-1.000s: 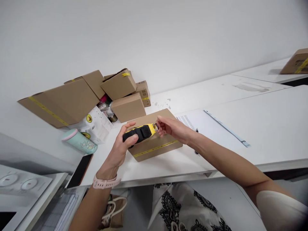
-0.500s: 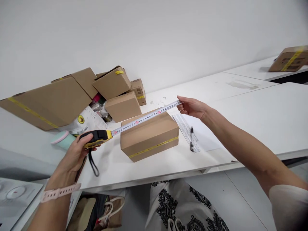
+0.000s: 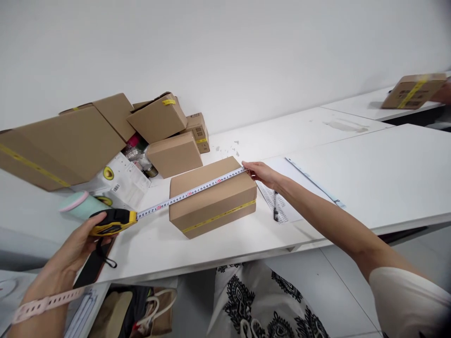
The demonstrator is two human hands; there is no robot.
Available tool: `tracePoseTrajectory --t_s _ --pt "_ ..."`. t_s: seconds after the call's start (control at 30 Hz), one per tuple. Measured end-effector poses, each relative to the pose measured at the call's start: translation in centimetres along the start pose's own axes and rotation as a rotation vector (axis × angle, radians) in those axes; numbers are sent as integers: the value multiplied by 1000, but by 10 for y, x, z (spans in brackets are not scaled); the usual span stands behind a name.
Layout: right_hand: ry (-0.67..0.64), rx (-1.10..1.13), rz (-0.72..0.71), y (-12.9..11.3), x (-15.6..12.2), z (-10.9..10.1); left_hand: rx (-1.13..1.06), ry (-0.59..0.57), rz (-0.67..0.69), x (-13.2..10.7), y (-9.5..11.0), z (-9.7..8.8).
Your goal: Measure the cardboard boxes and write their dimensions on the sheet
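Note:
My left hand [image 3: 86,237] is closed around the black and yellow case of a tape measure [image 3: 114,221], left of a closed cardboard box [image 3: 211,192]. A black wrist strap dangles from the case. The white blade [image 3: 200,188] is pulled out and runs across the top of the box, past its left edge. At the box's right end, my right hand [image 3: 262,173] pinches the tip of the blade. Yellow tape runs along the front face of the box. Under and beside my right forearm lie a printed sheet and a dark pen [image 3: 276,211].
Several cardboard boxes [image 3: 176,152] stand at the back left, beside packets and a mint-green cup [image 3: 82,205]. A dark phone-like slab [image 3: 89,267] lies near the table edge. A ruler [image 3: 313,180] rests on paper. Far right, another person's hand [image 3: 443,94] touches a taped box [image 3: 410,91].
The blade has come down onto the box top and more of it is drawn out. My left hand has moved left and down with the case; my right hand has moved left and down.

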State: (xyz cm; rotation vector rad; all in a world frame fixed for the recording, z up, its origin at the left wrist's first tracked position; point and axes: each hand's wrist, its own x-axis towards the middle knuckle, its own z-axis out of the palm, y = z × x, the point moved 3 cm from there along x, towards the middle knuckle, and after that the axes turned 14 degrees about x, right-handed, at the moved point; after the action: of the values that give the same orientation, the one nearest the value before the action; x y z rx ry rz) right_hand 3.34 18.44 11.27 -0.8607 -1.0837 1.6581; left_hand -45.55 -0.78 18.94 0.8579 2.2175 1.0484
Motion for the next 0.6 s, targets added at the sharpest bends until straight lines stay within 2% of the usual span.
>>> tracePoseTrajectory --t_s 0.13,0.37,0.5,0.6 --pt "4 -50 -8 6 5 5 25 8 -79 -4 -3 -9" --pt "-1 -198 -15 10 9 -1 64 -4 -59 -2 -1 -13" --pt "11 -252 -166 4 9 -5 68 -22 -76 1 -3 -15" --pt "-77 -191 -286 2 11 -1 77 -18 -77 2 -5 -15"
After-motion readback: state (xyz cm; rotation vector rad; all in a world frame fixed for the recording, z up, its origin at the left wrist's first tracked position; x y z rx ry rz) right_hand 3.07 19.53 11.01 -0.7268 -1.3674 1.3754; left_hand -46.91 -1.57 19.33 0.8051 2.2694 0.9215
